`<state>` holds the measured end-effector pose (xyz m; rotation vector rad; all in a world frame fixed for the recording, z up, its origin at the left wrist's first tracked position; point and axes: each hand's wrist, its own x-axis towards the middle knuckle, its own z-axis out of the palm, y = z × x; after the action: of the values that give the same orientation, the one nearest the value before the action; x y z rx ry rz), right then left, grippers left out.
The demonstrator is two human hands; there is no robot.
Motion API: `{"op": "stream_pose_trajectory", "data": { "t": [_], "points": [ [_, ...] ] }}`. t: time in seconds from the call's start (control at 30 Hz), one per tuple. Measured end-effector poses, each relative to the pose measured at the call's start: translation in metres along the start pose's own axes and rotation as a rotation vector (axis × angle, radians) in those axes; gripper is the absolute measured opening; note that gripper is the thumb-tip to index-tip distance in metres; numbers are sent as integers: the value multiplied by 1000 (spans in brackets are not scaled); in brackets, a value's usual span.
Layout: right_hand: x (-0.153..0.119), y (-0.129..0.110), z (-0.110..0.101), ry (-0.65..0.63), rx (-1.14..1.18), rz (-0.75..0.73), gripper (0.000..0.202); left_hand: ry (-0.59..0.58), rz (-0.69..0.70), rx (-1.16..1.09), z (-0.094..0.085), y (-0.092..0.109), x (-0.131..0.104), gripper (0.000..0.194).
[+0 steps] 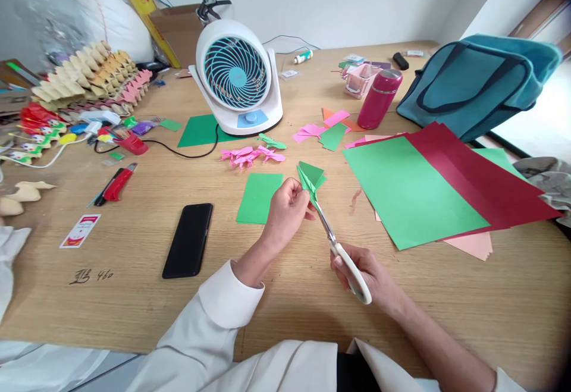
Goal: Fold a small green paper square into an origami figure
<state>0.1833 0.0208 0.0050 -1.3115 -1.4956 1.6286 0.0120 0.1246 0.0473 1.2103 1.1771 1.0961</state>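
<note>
Pinched in my left hand is a folded piece of green paper, narrow and pointed at its upper end. My right hand grips a pair of scissors by their white handles. The blades reach up to the lower edge of the folded paper, close to my left fingertips; whether they are cutting into it I cannot tell. Just behind the folded paper lie small green paper pieces. A stack of green paper squares lies beside my left hand, partly covered by it.
Pink folded paper figures lie before a white fan. A black phone is at left. Large green sheets and red sheets spread at right, near a pink bottle and a teal bag.
</note>
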Motion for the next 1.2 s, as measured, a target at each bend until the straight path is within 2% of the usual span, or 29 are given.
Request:
{"op": "stream_pose_trajectory", "data": {
  "t": [0.63,0.9,1.2],
  "points": [
    [0,-4,1,-2,26,-10,53,-1,-9,-18,1,3,-3,13],
    [1,-7,1,27,57,-15,53,-35,-18,-16,3,2,-5,14],
    [0,-3,1,35,67,-4,50,-32,-16,-26,4,2,-5,15]
  ]
}}
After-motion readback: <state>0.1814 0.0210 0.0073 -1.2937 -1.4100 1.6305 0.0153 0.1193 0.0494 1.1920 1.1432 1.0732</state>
